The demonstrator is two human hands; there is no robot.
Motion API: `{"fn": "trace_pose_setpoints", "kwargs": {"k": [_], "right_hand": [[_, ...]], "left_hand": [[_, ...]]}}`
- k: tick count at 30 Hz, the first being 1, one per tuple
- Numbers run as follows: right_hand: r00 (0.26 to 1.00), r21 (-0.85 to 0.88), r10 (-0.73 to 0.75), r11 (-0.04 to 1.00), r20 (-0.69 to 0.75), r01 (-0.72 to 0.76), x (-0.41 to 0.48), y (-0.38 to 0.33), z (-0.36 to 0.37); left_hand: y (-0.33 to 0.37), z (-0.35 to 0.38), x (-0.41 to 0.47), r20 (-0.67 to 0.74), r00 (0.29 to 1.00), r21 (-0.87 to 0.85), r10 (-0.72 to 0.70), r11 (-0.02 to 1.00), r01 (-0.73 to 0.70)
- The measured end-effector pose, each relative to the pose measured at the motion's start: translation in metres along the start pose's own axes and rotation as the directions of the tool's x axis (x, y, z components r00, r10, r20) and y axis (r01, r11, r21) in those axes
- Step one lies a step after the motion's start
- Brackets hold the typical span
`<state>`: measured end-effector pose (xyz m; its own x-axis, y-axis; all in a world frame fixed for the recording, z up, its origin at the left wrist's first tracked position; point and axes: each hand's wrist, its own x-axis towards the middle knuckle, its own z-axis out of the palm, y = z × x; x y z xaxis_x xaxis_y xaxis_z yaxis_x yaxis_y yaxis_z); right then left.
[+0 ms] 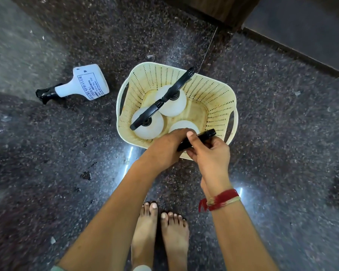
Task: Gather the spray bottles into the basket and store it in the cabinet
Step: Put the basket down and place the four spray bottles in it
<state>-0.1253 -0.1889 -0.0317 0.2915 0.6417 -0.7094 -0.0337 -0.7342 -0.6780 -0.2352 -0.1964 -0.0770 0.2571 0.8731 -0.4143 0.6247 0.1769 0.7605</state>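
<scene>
A cream perforated basket stands on the dark granite floor. Two white spray bottles with black trigger heads stand upright inside it, one at the back and one at the left. A third white bottle stands at the basket's near side. My right hand is shut on its black trigger head. My left hand rests against the same bottle at the near rim; its fingers are hidden. Another white labelled spray bottle lies on its side on the floor, left of the basket.
My bare feet stand just behind the basket. A dark wooden cabinet base runs along the top, with a grey raised surface at the top right. Small bits of debris dot the floor.
</scene>
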Motion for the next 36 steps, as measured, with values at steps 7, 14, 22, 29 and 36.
{"fn": "trace_pose_setpoints", "kwargs": {"k": [7, 14, 22, 29, 36], "right_hand": [[1.0, 0.058, -0.006, 0.998, -0.014, 0.007, 0.01, -0.006, 0.01], [0.998, 0.049, 0.053, 0.997, 0.026, -0.054, 0.018, -0.013, 0.01], [0.993, -0.219, 0.105, 0.972, 0.056, -0.09, 0.007, -0.022, -0.009], [0.806, -0.541, -0.592, 0.676, 0.005, 0.501, -0.043, -0.05, 0.016], [0.45, -0.553, -0.659, 0.062, 0.603, 0.831, -0.028, -0.073, 0.13]], "left_hand": [[-0.001, -0.006, 0.012, -0.02, 0.999, 0.006, -0.026, 1.0, 0.026], [0.006, -0.009, 0.009, -0.059, 0.998, -0.022, -0.015, 1.0, 0.013], [0.043, -0.036, -0.048, -0.303, 0.953, 0.338, -0.022, 0.932, 0.129], [0.036, -0.119, -0.054, -0.675, 0.734, 0.226, 0.069, 0.967, 0.117], [-0.034, -0.147, -0.022, -0.696, 0.708, 0.22, -0.119, 0.903, 0.368]]}}
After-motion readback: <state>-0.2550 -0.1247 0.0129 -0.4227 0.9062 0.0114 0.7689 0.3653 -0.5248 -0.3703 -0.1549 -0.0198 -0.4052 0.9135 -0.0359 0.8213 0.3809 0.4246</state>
